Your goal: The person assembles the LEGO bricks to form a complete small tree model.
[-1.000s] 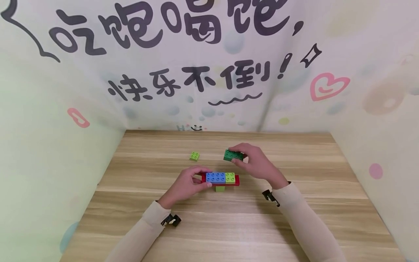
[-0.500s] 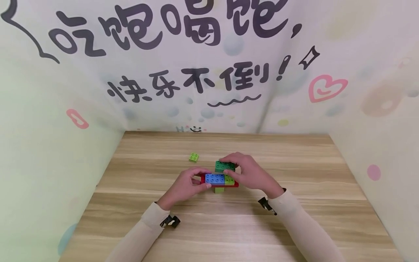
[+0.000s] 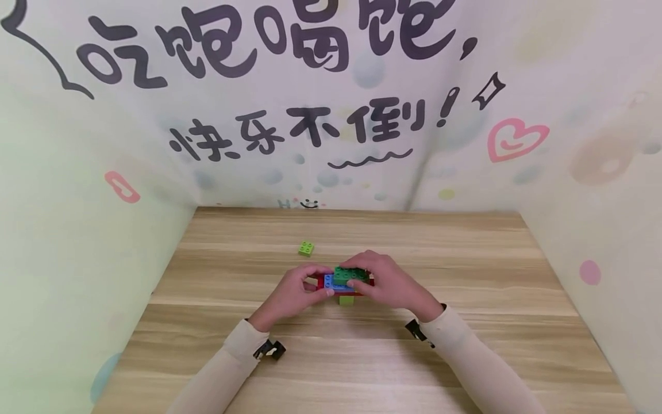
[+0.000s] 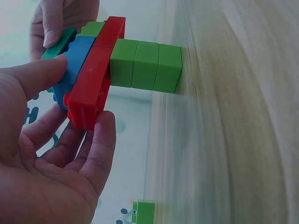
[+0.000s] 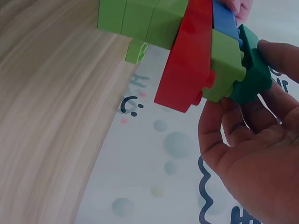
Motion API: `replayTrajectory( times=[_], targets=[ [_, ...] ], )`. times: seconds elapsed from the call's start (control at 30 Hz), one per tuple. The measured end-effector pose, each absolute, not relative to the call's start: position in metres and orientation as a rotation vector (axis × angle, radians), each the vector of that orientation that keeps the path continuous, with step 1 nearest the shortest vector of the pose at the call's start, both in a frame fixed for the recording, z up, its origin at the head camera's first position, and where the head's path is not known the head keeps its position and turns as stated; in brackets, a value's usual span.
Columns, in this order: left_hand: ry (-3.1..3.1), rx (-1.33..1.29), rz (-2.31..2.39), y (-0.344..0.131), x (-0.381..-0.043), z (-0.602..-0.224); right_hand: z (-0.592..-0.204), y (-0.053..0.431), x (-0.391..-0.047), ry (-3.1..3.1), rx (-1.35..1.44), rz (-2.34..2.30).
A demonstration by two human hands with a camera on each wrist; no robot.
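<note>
A toy brick structure stands on the table. Its column of light green bricks [image 4: 145,65] carries a red layer [image 4: 91,70], with a blue brick [image 4: 77,63] and a light green brick [image 5: 226,56] side by side on top. My left hand [image 3: 295,293] grips the structure's left end, thumb on the blue brick and fingers around the red layer. My right hand [image 3: 390,282] pinches a dark green brick [image 3: 345,275] between thumb and fingers. That brick is right at the studs of the top layer, overlapping both bricks there, slightly tilted in the right wrist view.
One loose light green brick [image 3: 306,248] lies behind the structure, to the left. Wood-grain table [image 3: 331,356] extends around the hands. Printed walls [image 3: 233,178] close off the table's back and sides.
My right hand has brought the dark green brick forward and left, from behind the structure to over its top layer. The left hand keeps its grip in place.
</note>
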State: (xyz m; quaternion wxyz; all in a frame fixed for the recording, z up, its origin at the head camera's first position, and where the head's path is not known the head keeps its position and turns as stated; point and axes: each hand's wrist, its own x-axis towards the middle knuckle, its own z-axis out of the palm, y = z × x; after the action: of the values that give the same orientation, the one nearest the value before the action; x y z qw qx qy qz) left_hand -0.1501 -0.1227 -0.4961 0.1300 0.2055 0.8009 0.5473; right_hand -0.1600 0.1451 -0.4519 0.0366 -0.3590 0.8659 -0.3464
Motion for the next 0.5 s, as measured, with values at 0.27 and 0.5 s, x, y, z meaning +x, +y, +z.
replayTrajectory(
  times=[0.27, 0.5],
  targets=[
    [2.352, 0.604, 1.566, -0.1226, -0.1502, -0.4963, -0.4561, 0.1407, -0.1587, 2.674, -1.084, -1.085],
    [2.358, 0.599, 1.569, -0.1221, -0.1495, -0.4964, -0.459, 0.1391, -0.1565, 2.685, -1.057, -1.119]
  ],
)
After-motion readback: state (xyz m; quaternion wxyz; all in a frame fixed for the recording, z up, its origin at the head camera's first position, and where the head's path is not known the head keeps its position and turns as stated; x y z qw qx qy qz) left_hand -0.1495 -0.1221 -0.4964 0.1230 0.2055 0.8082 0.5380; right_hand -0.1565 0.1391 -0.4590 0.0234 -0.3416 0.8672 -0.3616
